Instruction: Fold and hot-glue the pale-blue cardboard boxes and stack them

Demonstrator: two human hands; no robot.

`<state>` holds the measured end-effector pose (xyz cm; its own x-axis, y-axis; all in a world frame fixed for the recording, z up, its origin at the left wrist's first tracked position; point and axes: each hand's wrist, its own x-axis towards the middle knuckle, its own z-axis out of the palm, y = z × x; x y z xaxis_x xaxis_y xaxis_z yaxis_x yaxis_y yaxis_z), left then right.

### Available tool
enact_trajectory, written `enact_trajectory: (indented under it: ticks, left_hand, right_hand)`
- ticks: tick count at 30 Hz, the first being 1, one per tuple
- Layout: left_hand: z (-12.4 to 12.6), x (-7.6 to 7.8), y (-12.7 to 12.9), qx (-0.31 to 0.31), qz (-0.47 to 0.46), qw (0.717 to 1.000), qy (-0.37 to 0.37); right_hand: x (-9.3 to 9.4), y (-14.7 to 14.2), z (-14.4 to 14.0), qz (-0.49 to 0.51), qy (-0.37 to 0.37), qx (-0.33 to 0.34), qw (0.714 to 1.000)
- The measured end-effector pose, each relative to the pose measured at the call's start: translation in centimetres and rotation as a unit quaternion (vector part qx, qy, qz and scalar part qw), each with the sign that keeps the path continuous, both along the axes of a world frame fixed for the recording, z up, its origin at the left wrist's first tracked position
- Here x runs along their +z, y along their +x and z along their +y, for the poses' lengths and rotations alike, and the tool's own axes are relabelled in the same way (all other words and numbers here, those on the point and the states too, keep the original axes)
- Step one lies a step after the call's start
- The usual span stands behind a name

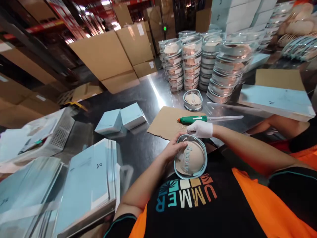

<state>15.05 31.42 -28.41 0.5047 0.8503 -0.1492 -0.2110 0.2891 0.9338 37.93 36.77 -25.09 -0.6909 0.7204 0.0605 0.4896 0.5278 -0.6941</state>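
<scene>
A round clear plastic case [190, 161] with a beige pad inside rests tilted against my chest. My left hand [173, 148], bare, grips its left rim. My right hand [200, 129], in a white glove, holds its top edge. Just beyond my hands a green glue gun [192, 119] with a clear stick lies on a brown cardboard sheet [164, 124]. Another round case [193, 99] sits alone behind the cardboard.
Tall stacks of round cases [198, 61] stand at the back of the steel table [138, 145]. Small light-blue boxes [121, 120] sit left of centre, flat blue box blanks [86, 181] at near left, and a long blue box [274, 99] at right. Cardboard cartons [111, 56] stand behind.
</scene>
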Motion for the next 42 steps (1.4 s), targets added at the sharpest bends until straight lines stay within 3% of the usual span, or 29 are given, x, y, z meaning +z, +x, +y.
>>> enact_trajectory:
  ticks: [3, 7, 10, 13, 15, 20, 24, 27, 31, 35, 38, 42]
  left_hand:
    - [0.0, -0.2, -0.5, 0.004, -0.012, 1.0, 0.014]
    - [0.2, -0.6, -0.5, 0.01, -0.056, 0.998, 0.025]
    - [0.4, -1.1, -0.4, 0.048, -0.089, 0.995, 0.027]
    - [0.5, -1.3, -0.7, 0.058, -0.073, 0.995, 0.031]
    - [0.5, -1.1, -1.0, 0.038, -0.049, 0.997, 0.043]
    - [0.3, -0.3, -1.0, -0.032, -0.027, 0.997, 0.061]
    - [0.2, -0.3, -0.5, -0.03, -0.042, 0.999, 0.008]
    - [0.5, -0.9, -0.6, 0.017, -0.046, 0.998, -0.027]
    - [1.2, -2.3, -0.7, 0.095, -0.066, 0.991, -0.072]
    - [2.4, -3.4, -0.9, 0.18, -0.084, 0.977, -0.081]
    - [3.5, -3.6, -1.5, 0.246, -0.1, 0.961, -0.076]
    - [4.0, -2.7, -1.5, 0.34, -0.141, 0.928, -0.055]
  right_hand:
    - [0.5, 0.6, -0.6, -0.013, 0.015, 0.003, 1.0]
    - [0.2, 0.2, -0.7, 0.015, 0.003, -0.051, 0.999]
    - [-0.4, -0.8, 0.0, 0.058, -0.109, -0.116, 0.986]
    - [-0.8, -1.4, 0.4, 0.096, -0.257, -0.154, 0.949]
    - [-0.9, -1.5, 0.5, 0.1, -0.281, -0.147, 0.943]
    - [-0.5, -0.8, 1.1, 0.037, -0.131, -0.045, 0.99]
    - [-0.2, 1.0, 1.1, 0.023, -0.083, -0.033, 0.996]
    - [-0.3, 2.7, -0.8, 0.012, -0.052, -0.046, 0.997]
    - [-1.4, 3.1, -6.5, 0.008, -0.018, -0.094, 0.995]
    - [-3.5, 1.1, -11.5, 0.009, -0.017, -0.039, 0.999]
    - [-4.4, -0.2, -11.5, 0.018, -0.002, -0.06, 0.998]
    - [-3.8, -0.8, -8.1, 0.091, -0.011, -0.221, 0.971]
